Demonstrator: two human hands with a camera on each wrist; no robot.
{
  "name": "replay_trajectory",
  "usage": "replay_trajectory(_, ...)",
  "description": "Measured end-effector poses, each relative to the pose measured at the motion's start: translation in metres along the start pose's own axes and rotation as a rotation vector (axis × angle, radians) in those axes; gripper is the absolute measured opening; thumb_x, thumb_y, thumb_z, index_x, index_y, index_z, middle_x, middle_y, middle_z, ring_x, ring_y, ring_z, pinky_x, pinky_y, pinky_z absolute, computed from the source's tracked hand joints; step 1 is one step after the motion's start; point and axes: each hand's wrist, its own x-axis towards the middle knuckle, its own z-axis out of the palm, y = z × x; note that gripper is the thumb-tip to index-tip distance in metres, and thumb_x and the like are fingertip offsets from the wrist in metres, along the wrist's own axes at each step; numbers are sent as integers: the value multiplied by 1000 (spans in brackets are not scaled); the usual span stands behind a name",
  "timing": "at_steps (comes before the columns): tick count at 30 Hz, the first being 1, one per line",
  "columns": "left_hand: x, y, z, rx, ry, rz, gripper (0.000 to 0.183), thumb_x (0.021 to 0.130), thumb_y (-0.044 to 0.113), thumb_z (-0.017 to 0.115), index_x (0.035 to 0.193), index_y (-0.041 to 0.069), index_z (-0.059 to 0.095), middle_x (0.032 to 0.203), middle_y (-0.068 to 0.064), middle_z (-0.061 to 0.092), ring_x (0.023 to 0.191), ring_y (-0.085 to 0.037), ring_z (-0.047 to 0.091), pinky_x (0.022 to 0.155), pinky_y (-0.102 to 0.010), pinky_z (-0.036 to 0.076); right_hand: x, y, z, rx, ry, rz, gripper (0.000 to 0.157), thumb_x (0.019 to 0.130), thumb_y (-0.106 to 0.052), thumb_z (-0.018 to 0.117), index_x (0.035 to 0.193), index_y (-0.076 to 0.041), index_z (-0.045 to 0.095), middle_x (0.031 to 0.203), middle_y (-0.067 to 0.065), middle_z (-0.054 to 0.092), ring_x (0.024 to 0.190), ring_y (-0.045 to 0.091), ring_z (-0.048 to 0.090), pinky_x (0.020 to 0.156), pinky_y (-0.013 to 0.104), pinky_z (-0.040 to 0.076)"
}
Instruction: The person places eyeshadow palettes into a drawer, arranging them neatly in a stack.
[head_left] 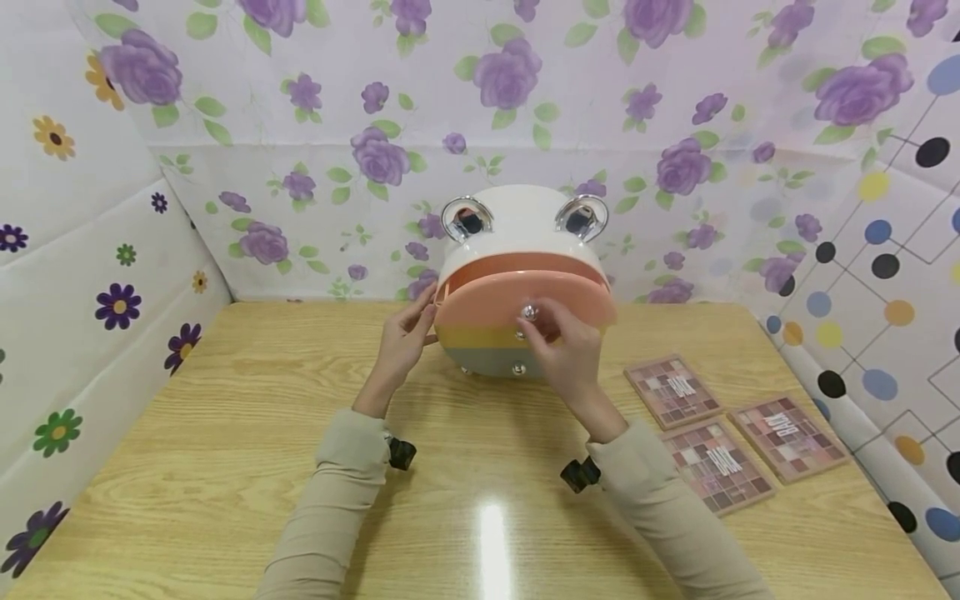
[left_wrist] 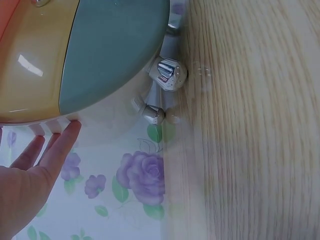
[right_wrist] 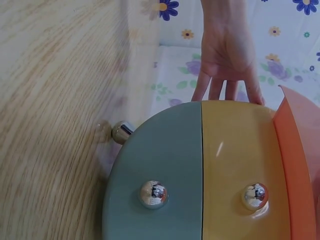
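A frog-shaped drawer box (head_left: 517,223) with a white body and two shiny eyes stands at the back of the table. Its front has an orange top drawer (right_wrist: 295,150), a yellow middle drawer (right_wrist: 235,165) and a grey-green bottom drawer (right_wrist: 165,130), with round silver knobs. The orange drawer sticks out in front of the body. My right hand (head_left: 572,350) pinches its silver knob (head_left: 529,312) between thumb and fingers. Along the left side of the box, my left hand (head_left: 400,350) rests with extended fingertips touching the white wall (left_wrist: 115,117).
Three palettes with squared covers lie on the right of the table: a rear one (head_left: 672,390), a front one (head_left: 720,467) and a right one (head_left: 789,437). Flowered cloth (head_left: 300,225) hangs right behind the box. Short silver feet (left_wrist: 167,75) hold the box above the wooden table (head_left: 262,467).
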Motion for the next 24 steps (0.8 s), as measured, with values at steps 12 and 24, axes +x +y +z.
replay_trajectory(12, -7, 20, 6, 2, 4, -26, 41, 97, 11, 41, 137, 4, 39, 118, -25, 49, 97, -10, 53, 82, -41, 49, -5, -12, -9, 11, 4, -34, 22, 71, -2, 73, 89, 4, 64, 70, 12, 66, 50, 17, 59, 44, 23, 47)
replay_trajectory(24, -7, 19, 6, 7, 18, -1, 40, 97, 11, 42, 136, 4, 41, 95, 1, 54, 86, -4, 54, 75, -29, 53, -12, -22, -14, 19, 15, -75, 18, 75, -7, 71, 89, 3, 64, 68, 11, 65, 49, 17, 58, 43, 25, 47)
